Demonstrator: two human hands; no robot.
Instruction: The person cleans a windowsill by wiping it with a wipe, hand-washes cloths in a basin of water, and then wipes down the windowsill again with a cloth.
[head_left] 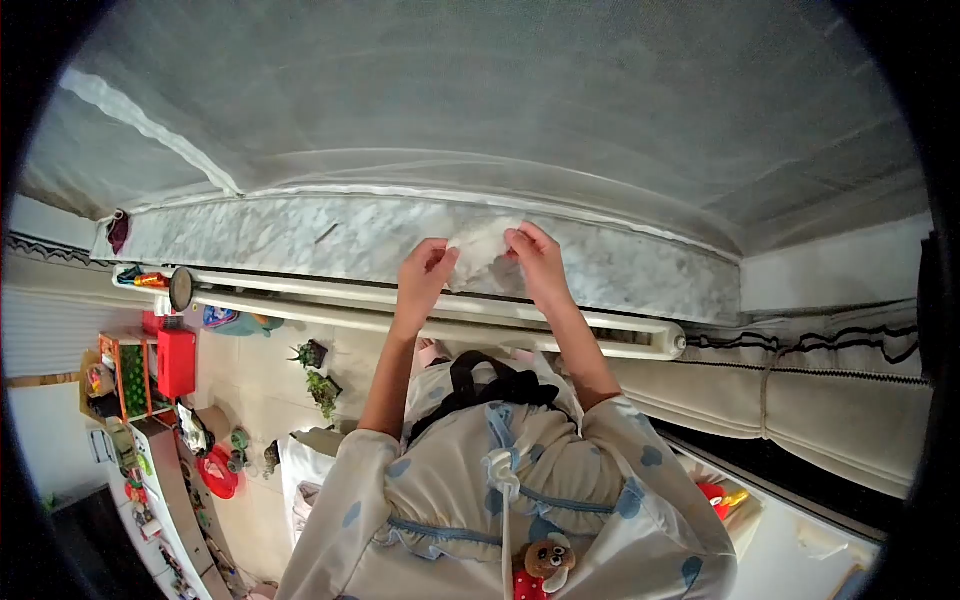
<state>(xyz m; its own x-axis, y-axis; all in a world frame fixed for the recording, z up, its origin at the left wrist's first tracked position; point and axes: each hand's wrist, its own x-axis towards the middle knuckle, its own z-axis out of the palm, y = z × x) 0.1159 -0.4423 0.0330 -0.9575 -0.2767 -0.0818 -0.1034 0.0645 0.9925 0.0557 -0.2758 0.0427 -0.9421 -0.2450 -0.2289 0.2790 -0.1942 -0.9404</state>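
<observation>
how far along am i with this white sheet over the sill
Already done, it seems: the thin white sheet is picked up and partly spread. In progress: left hand and right hand pinch its sides over the marble sill. Likely left: releasing it, since both hands hold it.

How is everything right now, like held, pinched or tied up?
Thin white sheet: held between both hands
Left hand: pinching one side
Right hand: pinching the other side
Pale cloth: cord around it
Leafy plant: on the floor
</observation>
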